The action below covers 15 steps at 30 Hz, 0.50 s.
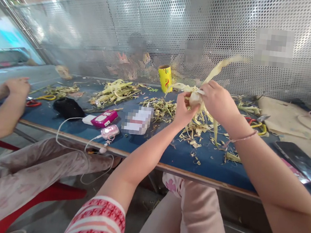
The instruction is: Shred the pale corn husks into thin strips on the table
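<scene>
My left hand (184, 108) grips the bundle (195, 99); my right hand (218, 101) pinches the strip (218, 68) beside it. It slants up, rightward!

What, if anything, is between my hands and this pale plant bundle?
Nothing visible is: your left hand and right hand both hold the pale plant bundle directly. The loose scraps lie below it and the yellow tube stands beyond, neither in between.

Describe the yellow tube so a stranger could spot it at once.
Look along the blue table to the perforated metal panel behind it. In front of that panel, left of the left hand, is the yellow tube. Standing on end, it rises above the plant scraps beside it.
</scene>
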### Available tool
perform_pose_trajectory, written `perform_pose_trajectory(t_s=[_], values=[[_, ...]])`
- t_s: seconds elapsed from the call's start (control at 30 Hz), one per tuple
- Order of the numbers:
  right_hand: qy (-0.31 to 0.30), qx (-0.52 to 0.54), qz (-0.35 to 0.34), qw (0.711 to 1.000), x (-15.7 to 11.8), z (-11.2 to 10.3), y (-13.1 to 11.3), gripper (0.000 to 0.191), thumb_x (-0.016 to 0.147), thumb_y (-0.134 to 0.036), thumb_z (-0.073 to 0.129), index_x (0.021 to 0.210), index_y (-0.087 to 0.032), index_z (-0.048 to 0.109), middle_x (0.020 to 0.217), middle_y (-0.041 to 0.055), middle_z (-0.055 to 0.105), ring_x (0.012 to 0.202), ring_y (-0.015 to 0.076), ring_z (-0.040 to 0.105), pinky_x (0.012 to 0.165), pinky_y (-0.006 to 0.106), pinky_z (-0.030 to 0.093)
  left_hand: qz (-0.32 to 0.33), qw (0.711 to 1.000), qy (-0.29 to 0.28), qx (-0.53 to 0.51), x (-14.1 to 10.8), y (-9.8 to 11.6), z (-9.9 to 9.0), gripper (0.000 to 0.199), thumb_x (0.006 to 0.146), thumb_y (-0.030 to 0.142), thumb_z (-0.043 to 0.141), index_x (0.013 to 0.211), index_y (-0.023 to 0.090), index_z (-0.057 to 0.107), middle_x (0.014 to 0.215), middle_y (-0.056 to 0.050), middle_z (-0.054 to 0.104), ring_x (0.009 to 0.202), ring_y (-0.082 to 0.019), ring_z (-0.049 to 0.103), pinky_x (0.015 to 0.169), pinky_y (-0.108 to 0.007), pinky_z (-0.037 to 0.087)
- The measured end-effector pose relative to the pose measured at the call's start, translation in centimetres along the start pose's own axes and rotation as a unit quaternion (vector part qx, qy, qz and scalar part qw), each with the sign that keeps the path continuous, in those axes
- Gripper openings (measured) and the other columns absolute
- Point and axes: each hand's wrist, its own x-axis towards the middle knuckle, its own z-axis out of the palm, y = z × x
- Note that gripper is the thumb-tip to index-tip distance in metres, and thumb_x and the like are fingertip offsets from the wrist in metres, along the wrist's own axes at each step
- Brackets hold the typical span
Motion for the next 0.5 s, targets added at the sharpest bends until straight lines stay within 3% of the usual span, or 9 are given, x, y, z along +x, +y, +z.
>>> perform_pose_trajectory(t_s=[0.17, 0.3, 0.5], values=[[0.016, 0.113, 0.049, 0.992, 0.4, 0.5, 0.7, 0.022, 0.095, -0.026, 0.042, 0.082, -0.017, 0.057, 0.086, 0.0108, 0.061, 0.087, 0.0222, 0.057, 0.079, 0.035, 0.045, 0.101, 0.991, -0.01, 0.088, -0.4, 0.5, 0.0, 0.052, 0.06, 0.02, 0.086, 0.103, 0.025, 0.058, 0.124, -0.009, 0.049, 0.117, -0.025, 0.047, 0.094, -0.036, 0.044], [0.01, 0.207, 0.095, 0.974, 0.4, 1.3, 1.4, 0.027, 0.095, -0.034, 0.045, 0.074, -0.018, 0.054, 0.073, 0.0061, 0.059, 0.075, 0.018, 0.055, 0.071, 0.03, 0.043, 0.132, 0.983, -0.019, 0.126, 0.2, 0.0, -0.1, 0.047, 0.061, 0.024, 0.086, 0.098, 0.024, 0.058, 0.113, -0.009, 0.05, 0.117, -0.026, 0.046, 0.101, -0.041, 0.04], [-0.013, 0.294, 0.19, 0.937, 0.0, 1.8, 2.0, 0.027, 0.092, -0.03, 0.048, 0.067, -0.019, 0.045, 0.061, 0.0001, 0.051, 0.06, 0.0129, 0.048, 0.062, 0.027, 0.038, 0.151, 0.97, -0.085, 0.173, 0.7, -0.5, -0.7, 0.038, 0.072, 0.038, 0.078, 0.103, 0.028, 0.058, 0.108, -0.007, 0.054, 0.113, -0.026, 0.049, 0.105, -0.044, 0.037]])
